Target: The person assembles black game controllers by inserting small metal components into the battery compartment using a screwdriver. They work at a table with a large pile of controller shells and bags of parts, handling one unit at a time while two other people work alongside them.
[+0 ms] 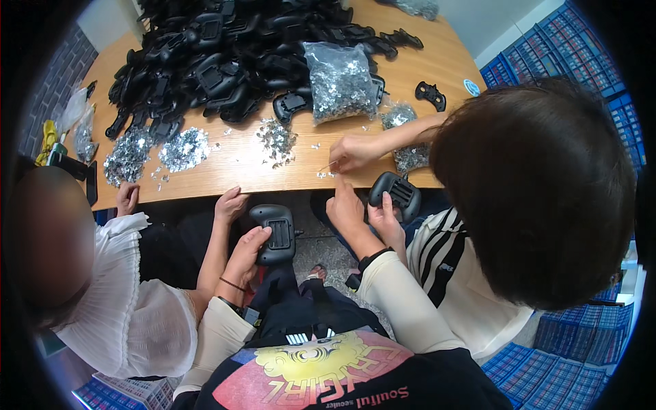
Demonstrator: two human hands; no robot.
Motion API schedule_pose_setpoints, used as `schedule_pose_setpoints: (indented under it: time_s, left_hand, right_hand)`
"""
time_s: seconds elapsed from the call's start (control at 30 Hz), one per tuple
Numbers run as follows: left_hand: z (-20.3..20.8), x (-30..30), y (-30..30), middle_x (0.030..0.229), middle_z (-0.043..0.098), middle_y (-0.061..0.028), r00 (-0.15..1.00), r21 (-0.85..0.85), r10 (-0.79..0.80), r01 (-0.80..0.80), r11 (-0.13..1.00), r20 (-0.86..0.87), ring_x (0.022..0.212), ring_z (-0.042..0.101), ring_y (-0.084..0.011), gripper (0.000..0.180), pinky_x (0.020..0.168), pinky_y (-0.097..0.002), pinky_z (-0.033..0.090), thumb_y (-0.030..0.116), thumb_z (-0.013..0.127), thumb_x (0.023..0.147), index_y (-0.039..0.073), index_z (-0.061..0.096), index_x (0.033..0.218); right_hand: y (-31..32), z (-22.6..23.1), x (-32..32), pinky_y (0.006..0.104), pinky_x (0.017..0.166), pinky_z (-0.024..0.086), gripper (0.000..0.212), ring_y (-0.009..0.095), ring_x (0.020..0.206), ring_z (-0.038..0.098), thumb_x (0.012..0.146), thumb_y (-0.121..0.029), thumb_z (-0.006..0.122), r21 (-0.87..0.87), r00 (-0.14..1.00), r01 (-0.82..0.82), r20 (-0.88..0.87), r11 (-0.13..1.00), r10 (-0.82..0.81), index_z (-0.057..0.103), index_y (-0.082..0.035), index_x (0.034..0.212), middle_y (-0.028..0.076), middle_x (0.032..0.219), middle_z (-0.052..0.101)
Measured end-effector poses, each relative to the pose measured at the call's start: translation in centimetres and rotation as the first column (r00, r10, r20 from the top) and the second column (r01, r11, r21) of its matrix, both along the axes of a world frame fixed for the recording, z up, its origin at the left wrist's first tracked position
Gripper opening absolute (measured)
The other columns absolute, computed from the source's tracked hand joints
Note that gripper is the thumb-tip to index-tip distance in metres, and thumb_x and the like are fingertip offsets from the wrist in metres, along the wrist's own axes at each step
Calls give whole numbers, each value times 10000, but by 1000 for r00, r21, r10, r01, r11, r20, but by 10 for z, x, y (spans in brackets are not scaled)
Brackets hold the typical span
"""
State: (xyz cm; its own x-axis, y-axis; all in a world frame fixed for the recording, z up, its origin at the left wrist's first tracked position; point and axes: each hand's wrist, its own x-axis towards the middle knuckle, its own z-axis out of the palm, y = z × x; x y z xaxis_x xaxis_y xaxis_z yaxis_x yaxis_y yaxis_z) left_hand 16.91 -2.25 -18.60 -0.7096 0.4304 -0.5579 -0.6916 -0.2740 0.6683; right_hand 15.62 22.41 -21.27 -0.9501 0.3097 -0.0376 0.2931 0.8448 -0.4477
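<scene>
Nearest, over the lap, left hand (246, 256) is clamped on an upright black plastic controller shell (275, 234), long axis toward the wooden table (225, 174), while right hand (345, 208), fingers loosely apart, reaches its edge; beyond stands a clear crinkled bag of shiny metal pieces (339, 80).

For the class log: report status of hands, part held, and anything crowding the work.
Left hand grips black controller shell. Right hand empty, raised at table edge. Co-workers' hands close on both sides; one holds second shell.
</scene>
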Motion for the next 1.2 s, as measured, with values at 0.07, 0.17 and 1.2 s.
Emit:
schedule_pose_setpoints:
  time_s: [0.07, 0.17, 1.2]
  left_hand:
    - [3, 0, 3, 799, 607, 33, 1000, -2, 2, -2, 1000, 4, 706, 548, -36, 97, 666, -199, 447, 179, 566, 867, 85, 588, 859]
    - [7, 1, 4, 803, 611, 32, 1000, -1, 3, -3, 1000, 11, 713, 553, -37, 92, 667, -200, 449, 176, 567, 866, 86, 589, 862]
    - [1, 11, 5, 835, 623, 10, 999, 71, -39, 41, 997, -33, 735, 584, -58, 143, 678, -213, 476, 186, 562, 872, 62, 587, 938]
  right_hand:
    - [-9, 4, 6, 498, 764, 449, 544, 421, 882, 547, 731, -84, 485, -27, 1000, -11, 16, 1000, 11, 372, -48, 1262, 242, 1004, 517]
    - [-22, 14, 14, 485, 743, 456, 541, 409, 843, 557, 730, -95, 500, -118, 996, -76, 47, 990, 82, 379, -44, 1255, 231, 989, 520]
    - [-11, -33, 81, 394, 799, 455, 414, 335, 906, 586, 744, -205, 591, -328, 897, -149, 353, 933, 267, 549, -37, 1120, 184, 921, 621]
